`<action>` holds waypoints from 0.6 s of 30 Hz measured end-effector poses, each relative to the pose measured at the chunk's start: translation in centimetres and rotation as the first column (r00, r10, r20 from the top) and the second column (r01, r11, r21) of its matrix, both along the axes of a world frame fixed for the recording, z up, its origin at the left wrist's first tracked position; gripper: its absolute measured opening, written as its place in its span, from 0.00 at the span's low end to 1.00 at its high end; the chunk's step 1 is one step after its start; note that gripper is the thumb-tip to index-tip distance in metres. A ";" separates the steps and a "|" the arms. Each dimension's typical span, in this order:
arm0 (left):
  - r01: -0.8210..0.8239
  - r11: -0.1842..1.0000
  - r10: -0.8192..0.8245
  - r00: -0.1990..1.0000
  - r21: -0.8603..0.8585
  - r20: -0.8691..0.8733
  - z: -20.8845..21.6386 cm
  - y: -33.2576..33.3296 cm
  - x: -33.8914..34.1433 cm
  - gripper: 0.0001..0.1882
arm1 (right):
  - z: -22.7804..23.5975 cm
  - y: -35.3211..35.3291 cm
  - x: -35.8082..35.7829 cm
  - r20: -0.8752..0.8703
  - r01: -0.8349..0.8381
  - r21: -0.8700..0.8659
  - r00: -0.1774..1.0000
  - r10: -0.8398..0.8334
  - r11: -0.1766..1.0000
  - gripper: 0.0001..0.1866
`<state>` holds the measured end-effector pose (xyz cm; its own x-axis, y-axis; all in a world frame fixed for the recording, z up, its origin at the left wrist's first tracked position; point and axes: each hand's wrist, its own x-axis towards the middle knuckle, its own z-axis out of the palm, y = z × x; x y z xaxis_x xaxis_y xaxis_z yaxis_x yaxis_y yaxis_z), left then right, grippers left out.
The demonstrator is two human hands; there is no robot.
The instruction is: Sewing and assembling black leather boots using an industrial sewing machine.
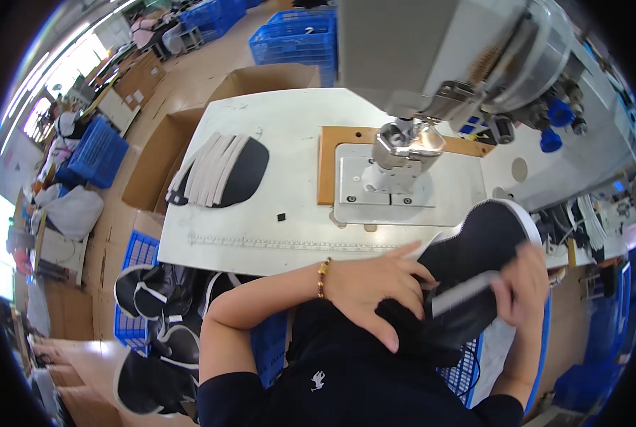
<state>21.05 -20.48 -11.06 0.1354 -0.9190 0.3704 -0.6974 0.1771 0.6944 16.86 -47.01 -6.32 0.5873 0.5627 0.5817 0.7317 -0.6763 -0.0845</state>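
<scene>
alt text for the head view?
Both hands hold a black shoe upper at the table edge: left hand flat on it, right hand pressing a grey strip. Behind stands a sewing machine on a white table.

Left hand (371, 288) spread flat, fingers extended, right hand (523, 277) curled, gripping, forearms bent inward
</scene>
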 end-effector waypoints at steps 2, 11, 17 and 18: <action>-0.083 0.994 0.084 0.996 0.078 -0.008 0.0 0.1 1.3 0.29 | 1.0 0.6 4.6 -0.193 0.099 0.125 0.979 -0.073 0.987 0.17; -0.408 0.902 0.422 0.768 0.140 -0.482 -1.4 4.8 2.9 0.21 | 0.1 5.7 14.1 -0.680 0.309 0.418 0.730 0.068 0.854 0.22; -0.472 0.816 0.545 0.435 0.334 -0.717 0.8 3.2 4.6 0.19 | -9.4 2.2 25.0 -0.611 0.273 0.401 0.791 0.034 0.875 0.33; -0.704 0.645 0.763 0.619 0.297 -0.189 -0.2 2.6 5.1 0.19 | -10.4 0.6 26.3 -0.642 0.245 0.438 0.759 0.110 0.865 0.36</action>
